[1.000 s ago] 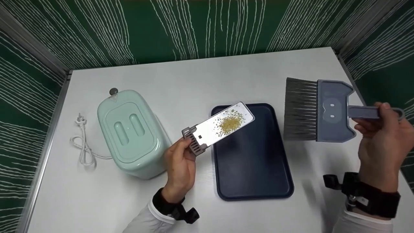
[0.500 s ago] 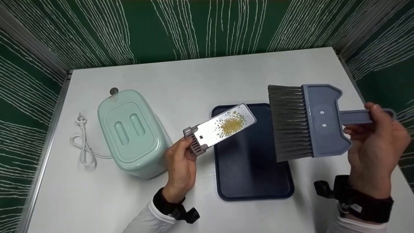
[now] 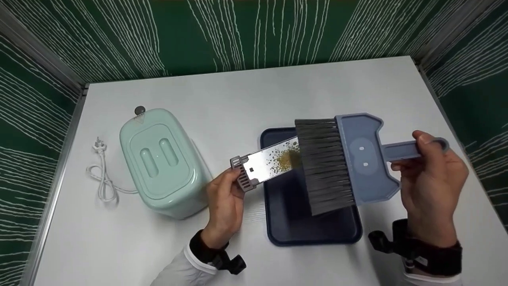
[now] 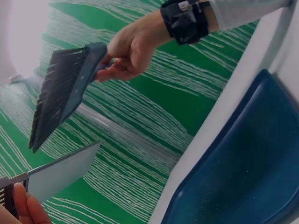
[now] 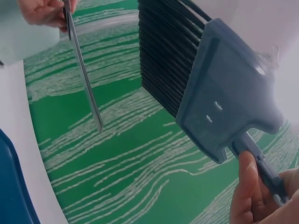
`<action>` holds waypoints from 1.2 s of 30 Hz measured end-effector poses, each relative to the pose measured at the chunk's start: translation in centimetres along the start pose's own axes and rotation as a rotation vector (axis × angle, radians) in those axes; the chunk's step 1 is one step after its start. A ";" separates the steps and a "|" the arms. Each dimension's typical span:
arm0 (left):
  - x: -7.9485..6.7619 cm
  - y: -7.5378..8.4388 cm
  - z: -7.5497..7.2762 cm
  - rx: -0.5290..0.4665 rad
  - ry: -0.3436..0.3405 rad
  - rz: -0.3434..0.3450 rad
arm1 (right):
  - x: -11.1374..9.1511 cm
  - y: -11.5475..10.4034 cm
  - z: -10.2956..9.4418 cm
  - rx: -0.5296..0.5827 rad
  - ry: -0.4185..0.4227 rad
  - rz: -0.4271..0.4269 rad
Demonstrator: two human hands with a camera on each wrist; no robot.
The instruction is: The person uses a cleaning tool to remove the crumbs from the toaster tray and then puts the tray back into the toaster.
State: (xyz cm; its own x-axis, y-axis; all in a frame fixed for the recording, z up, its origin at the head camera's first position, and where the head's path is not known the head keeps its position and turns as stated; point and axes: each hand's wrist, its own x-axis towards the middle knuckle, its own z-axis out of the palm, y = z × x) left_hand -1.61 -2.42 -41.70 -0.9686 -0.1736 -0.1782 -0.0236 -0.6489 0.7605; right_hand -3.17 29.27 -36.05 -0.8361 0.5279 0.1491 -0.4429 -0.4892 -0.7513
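My left hand (image 3: 225, 204) pinches the grey slotted end of a shiny metal crumb tray (image 3: 260, 163), held out over a dark blue serving tray (image 3: 291, 226). Yellow crumbs (image 3: 283, 159) lie on the crumb tray. At the right, my right hand (image 3: 434, 180) grips the handle of a wide blue-grey hand brush (image 3: 363, 153). Its dark bristles (image 3: 323, 167) cover the crumb tray's far end in the head view. Both wrist views show a gap between bristles (image 5: 168, 51) and crumb tray (image 4: 63, 172).
A mint-green toaster (image 3: 158, 135) with a lid stands on the white table (image 3: 234, 103) at the left. Beside it lies its white power cord (image 3: 104, 178) with the plug. Green walls (image 3: 254, 35) with white streaks rise behind and at both sides.
My right hand has carried the brush leftward and slightly down, from beside the serving tray to over the crumb tray's far end. My left hand has shifted slightly right.
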 end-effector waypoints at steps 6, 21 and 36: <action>0.0 0.0 0.1 0.006 -0.005 -0.005 | -0.9 0.6 0.7 0.061 -0.007 0.111; 0.0 -0.4 0.3 0.008 -0.008 -0.022 | -3.2 1.9 2.0 -0.072 -0.080 0.169; -0.2 -0.7 0.2 0.051 -0.040 -0.051 | -4.7 2.6 2.7 -0.144 -0.122 0.225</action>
State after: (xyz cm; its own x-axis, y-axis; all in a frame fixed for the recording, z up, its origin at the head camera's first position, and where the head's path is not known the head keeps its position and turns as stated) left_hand -1.44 -1.79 -42.11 -0.9748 -0.1112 -0.1934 -0.0847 -0.6177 0.7818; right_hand -1.29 23.69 -36.99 -0.9448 0.3254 0.0381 -0.1986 -0.4764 -0.8565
